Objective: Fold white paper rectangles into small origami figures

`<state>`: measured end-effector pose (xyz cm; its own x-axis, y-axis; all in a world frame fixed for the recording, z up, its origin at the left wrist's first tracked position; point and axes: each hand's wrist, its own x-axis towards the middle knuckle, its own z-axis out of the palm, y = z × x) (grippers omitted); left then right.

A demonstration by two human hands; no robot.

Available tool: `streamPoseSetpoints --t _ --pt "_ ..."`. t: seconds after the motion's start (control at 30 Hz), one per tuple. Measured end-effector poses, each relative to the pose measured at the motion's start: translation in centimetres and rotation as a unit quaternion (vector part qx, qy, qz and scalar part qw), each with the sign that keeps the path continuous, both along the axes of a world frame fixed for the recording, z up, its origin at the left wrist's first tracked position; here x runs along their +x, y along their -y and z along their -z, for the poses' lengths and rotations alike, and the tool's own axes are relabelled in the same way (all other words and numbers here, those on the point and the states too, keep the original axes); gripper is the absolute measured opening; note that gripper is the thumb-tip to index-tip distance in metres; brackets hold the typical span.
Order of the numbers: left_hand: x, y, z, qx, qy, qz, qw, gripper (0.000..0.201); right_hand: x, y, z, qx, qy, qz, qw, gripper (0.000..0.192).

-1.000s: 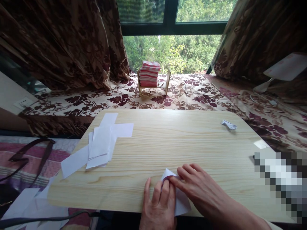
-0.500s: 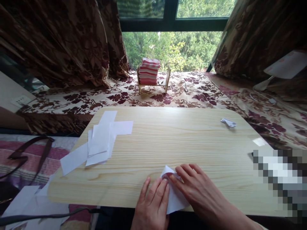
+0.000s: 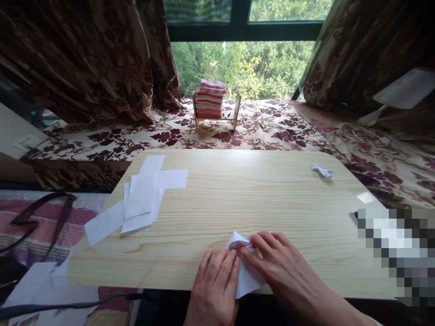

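A folded sheet of white paper (image 3: 249, 276) lies at the table's near edge, between my two hands. Its far tip is pointed, and a curled flap shows near the fingertips. My left hand (image 3: 215, 283) presses on the paper's left side with its fingers extended; its thumb is hidden. From the right, my right hand (image 3: 275, 258) holds the flap between thumb and fingers, with its fingers bent over the paper. At the far right of the table sits a small folded paper piece (image 3: 322, 170).
Loose white paper strips (image 3: 141, 194) overlap on the left of the wooden table (image 3: 238, 199). More sheets (image 3: 50, 290) lie at lower left beside a dark strap. A small rack (image 3: 234, 117) with folded striped cloths (image 3: 210, 100) stands by the window. A blurred-out object (image 3: 394, 244) occupies the right edge.
The view has shifted slightly. Both hands stay on the paper at nearly the same place, and the right fingers have moved the flap a little.
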<state>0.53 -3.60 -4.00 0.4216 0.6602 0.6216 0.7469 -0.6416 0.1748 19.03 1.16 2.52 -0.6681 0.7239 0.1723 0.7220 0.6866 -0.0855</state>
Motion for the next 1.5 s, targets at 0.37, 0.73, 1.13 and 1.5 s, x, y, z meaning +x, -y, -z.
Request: streamPoseSetpoints --t 0.37,0.73,1.13,1.5 --pt "-0.5 -0.1 -2.2 -0.034 -0.053 0.012 0.998 0.037 -0.4 0.1 -0.2 0.002 0.013 0.022 1.0 0.03" --pt "0.4 -0.2 -0.3 0.004 0.031 -0.016 0.999 0.04 0.3 0.8 -0.1 0.008 -0.053 0.025 0.998 0.034" --pt "1.9 -1.1 -0.8 -0.016 -0.022 -0.044 0.999 0.047 3.3 1.2 0.3 0.014 -0.101 0.075 0.992 0.058" --pt "2.1 -1.3 0.8 0.0 -0.023 -0.038 0.999 0.04 2.1 0.3 0.7 -0.096 -0.062 0.106 0.988 0.05"
